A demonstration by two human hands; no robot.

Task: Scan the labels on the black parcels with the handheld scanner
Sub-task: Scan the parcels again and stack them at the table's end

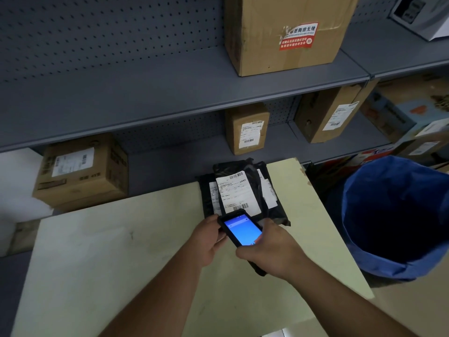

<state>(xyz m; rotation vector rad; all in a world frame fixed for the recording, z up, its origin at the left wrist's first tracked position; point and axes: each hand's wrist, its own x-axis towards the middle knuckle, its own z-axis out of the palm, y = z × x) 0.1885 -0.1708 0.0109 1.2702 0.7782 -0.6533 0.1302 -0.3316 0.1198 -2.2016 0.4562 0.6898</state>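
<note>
Both hands close on the handheld scanner (243, 230), a slim black slab with rounded corners and a glowing blue screen, held tilted over the pale, matt tabletop (116, 251). The right hand (272, 246) wraps its lower end from the side, fingers curled tight around the casing; the left hand (209, 237) pinches the opposite long edge, thumb near the upper corner. Just beyond the scanner's top end lies the stack of black parcels (243, 190), soft, crinkled plastic mailers, glossy where they crease, fanned over one another. The uppermost one bears a flat white shipping label (238, 193) with barcodes at its top and bottom; the lower barcode sits right at the scanner's nose. Edges of more labels peek out either side. Off to the right of the grip stands a round bin lined with a wrinkled blue bag (393, 215). Past the parcels, grey metal shelving (170, 93) with perforated backing carries taped cardboard boxes (82, 171).
</note>
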